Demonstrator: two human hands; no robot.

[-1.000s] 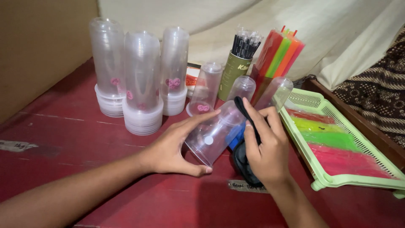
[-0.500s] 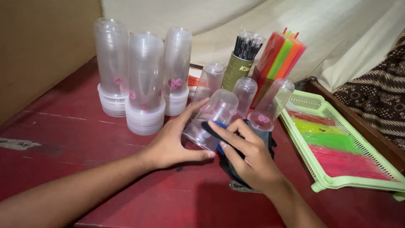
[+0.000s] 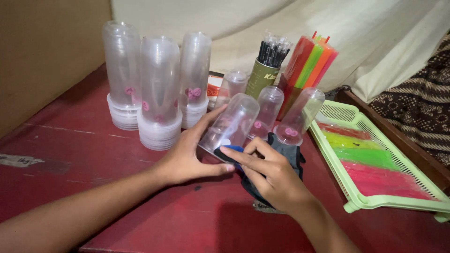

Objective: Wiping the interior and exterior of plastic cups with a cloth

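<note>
Here, cup: a clear plastic cup [image 3: 230,125] lies tilted in both hands just above the tabletop [image 3: 70,150], open mouth at the lower left, closed base up toward 1 o'clock.
Long axis: it runs from about 7 o'clock to 1 o'clock, leaning away from the person.
Left hand: the left hand [image 3: 185,157] is closed around the cup's mouth end from 9 o'clock, thumb along the underside and fingers up the far wall.
Right hand: the right hand [image 3: 274,175] sits at 4 o'clock of the cup, fingers pinched on a dark cloth [image 3: 290,157] with a blue patch, pressed at the cup's rim.
Nearer hand: both touch it; the left carries it, the right meets only the mouth.
Behind: at 11 o'clock stand cup stacks [image 3: 159,93], upside down; at 1 o'clock two more single cups [image 3: 300,117] lean.
Right side: at 3 o'clock lies a green tray [image 3: 375,201] of coloured strips, apart from the hands.
</note>
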